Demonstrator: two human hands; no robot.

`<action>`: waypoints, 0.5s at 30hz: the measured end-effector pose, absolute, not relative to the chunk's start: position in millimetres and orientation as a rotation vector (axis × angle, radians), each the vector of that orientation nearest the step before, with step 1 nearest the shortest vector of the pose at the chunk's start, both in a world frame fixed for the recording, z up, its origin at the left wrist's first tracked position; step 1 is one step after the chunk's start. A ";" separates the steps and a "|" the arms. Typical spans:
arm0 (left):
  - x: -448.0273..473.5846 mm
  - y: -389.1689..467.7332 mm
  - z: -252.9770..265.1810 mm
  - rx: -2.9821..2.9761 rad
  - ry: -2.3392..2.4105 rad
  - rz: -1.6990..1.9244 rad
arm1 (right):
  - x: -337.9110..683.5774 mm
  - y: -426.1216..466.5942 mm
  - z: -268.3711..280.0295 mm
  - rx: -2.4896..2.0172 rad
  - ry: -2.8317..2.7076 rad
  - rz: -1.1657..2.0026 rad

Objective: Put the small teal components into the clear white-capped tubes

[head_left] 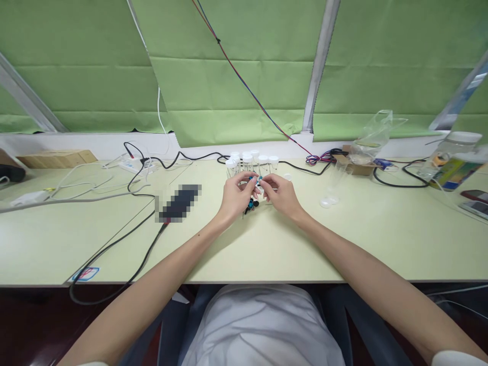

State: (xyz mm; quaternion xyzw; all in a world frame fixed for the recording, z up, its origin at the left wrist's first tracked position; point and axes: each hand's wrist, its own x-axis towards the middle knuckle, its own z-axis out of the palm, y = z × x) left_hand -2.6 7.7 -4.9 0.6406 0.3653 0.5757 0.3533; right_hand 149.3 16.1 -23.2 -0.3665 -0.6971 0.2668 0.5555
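Note:
My left hand [239, 193] and my right hand [281, 194] meet above the table, thumbs and fingers pinched together. Between the fingertips is a small teal-and-white part [260, 179], too small to name and partly covered by the fingers. Just below the hands, a little heap of black and teal parts [251, 205] lies on the table, some with thin legs. Right behind the hands stand several clear vials with white caps [247, 156], their lower parts partly hidden by my fingers.
Clear tubes [338, 178] and round lids [326, 202] lie to the right. Farther right are a small cardboard box [358, 166], a plastic bag [375, 140], a clear jar [453, 152] and phones [476, 207]. A pixelated dark object [180, 202] with a black cable [147, 259] lies left.

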 end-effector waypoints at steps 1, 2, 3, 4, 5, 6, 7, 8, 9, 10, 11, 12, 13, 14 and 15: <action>-2.7 7.8 -5.0 1.657 0.948 1.488 | 149.4 16.2 -23.4 -0.866 -1.648 0.623; -2.7 7.8 -5.1 1.656 0.952 1.487 | 149.4 16.1 -23.3 -0.867 -1.649 0.619; -2.6 7.8 -5.1 1.655 0.954 1.487 | 149.4 15.9 -23.1 -0.869 -1.649 0.619; -2.5 7.7 -5.1 1.654 0.954 1.488 | 149.3 15.6 -22.8 -0.872 -1.649 0.621; -2.4 7.6 -5.1 1.651 0.954 1.489 | 149.1 15.2 -22.4 -0.873 -1.646 0.623; -2.3 7.6 -5.1 1.650 0.953 1.491 | 148.9 14.7 -22.0 -0.872 -1.643 0.626; -2.2 7.6 -5.1 1.649 0.953 1.491 | 148.6 14.3 -21.7 -0.869 -1.640 0.626; -2.2 7.5 -5.1 1.646 0.954 1.491 | 148.4 13.9 -21.6 -0.866 -1.638 0.626; -2.1 7.5 -5.0 1.644 0.955 1.489 | 148.2 13.7 -21.5 -0.863 -1.637 0.625; -2.1 7.4 -4.8 1.641 0.956 1.487 | 148.0 13.4 -21.6 -0.861 -1.635 0.625; -2.0 7.3 -4.6 1.638 0.956 1.485 | 147.8 13.3 -21.8 -0.861 -1.634 0.625; -1.9 7.1 -4.4 1.635 0.952 1.485 | 147.7 13.1 -22.0 -0.861 -1.633 0.626; -1.7 6.8 -4.1 1.633 0.948 1.487 | 147.6 12.9 -22.2 -0.860 -1.631 0.628; -1.5 6.5 -3.9 1.632 0.942 1.491 | 147.5 12.7 -22.3 -0.857 -1.630 0.628; -1.2 6.2 -3.6 1.632 0.936 1.496 | 147.4 12.4 -22.3 -0.852 -1.629 0.627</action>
